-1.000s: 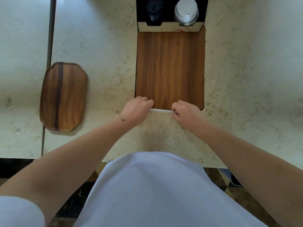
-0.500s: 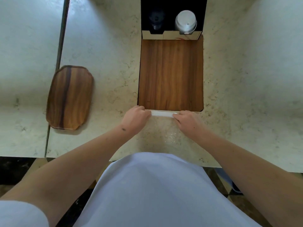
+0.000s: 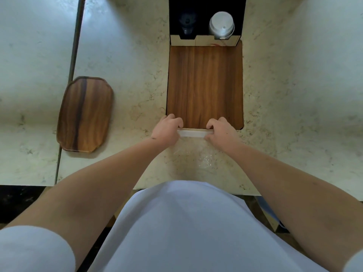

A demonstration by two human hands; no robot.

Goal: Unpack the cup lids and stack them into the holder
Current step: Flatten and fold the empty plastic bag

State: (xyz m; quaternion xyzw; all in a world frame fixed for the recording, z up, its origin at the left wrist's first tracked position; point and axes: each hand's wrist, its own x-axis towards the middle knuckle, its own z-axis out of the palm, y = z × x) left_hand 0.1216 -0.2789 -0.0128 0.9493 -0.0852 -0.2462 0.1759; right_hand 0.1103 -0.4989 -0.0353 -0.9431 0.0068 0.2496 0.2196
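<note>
Nearest, the left hand (image 3: 166,130) and right hand (image 3: 221,132) curl their fingers round the ends of a clear plastic bag's (image 3: 193,148) white strip at the counter (image 3: 125,75) edge of the wooden board (image 3: 205,85). Beyond the board, the holder (image 3: 206,41) keeps white lids (image 3: 222,26) in its right compartment.

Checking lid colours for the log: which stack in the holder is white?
The white lids in the holder's right compartment. The stack of black lids in the left compartment is dark and barely stands out against the black interior.
</note>
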